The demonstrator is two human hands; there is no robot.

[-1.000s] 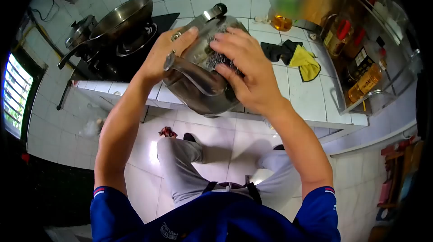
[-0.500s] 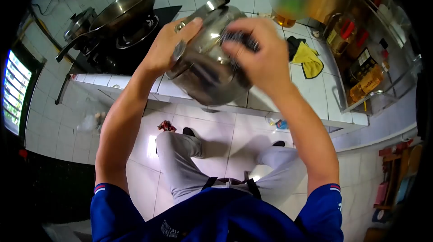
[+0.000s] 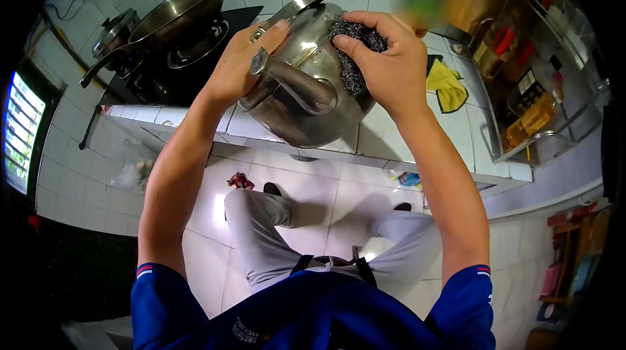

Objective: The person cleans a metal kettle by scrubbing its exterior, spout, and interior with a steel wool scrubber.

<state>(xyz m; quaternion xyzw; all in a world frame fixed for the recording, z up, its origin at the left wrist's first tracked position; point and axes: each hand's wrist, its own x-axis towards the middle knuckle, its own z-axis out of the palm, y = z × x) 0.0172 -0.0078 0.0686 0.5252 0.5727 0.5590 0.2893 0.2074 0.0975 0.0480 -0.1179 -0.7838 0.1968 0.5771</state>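
A metal kettle (image 3: 297, 118) is tipped on its side over the front of the white tiled counter, its spout pointing left and toward me. My left hand (image 3: 251, 56) is closed around the kettle's top end near the handle (image 3: 300, 3), holding it. My right hand (image 3: 394, 56) grips a dark grey scouring pad (image 3: 355, 66) between thumb and fingers. The pad presses against the right part of the kettle's body. The kettle's underside is hidden from view.
A wok (image 3: 179, 14) and a lidded pot (image 3: 114, 37) sit on the black gas stove (image 3: 153, 82) at left. To the right lie a yellow and black cloth (image 3: 447, 86) and a metal rack (image 3: 495, 135) with bottles. A blue packet (image 3: 409, 180) is below the counter edge.
My right hand has moved slightly right and up with the scouring pad, uncovering the spout. The kettle has turned a little in my left hand.
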